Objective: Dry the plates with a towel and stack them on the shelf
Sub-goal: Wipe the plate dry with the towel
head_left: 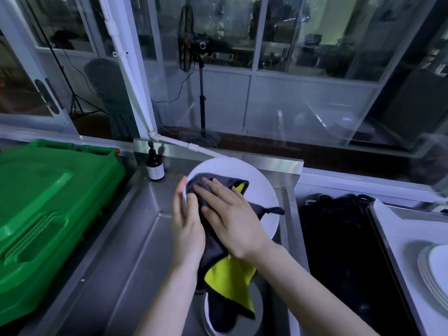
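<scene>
A white plate (257, 190) is held tilted over the steel sink (126, 238). My left hand (186, 221) grips its left rim, thumb on the front face. My right hand (230, 214) lies flat, fingers straight, pressing a grey and yellow towel (228, 277) against the plate's face. The towel's lower part hangs down below my wrists. A stack of white plates (436, 275) sits on a white surface at the right edge. Another plate (206, 311) lies low in the sink, partly hidden by the towel.
A green plastic crate (48, 214) fills the left side beside the sink. A dark pump bottle (155, 163) stands at the sink's back corner. A black rack or basket (344, 251) lies right of the sink. Glass partitions and a standing fan are behind the counter.
</scene>
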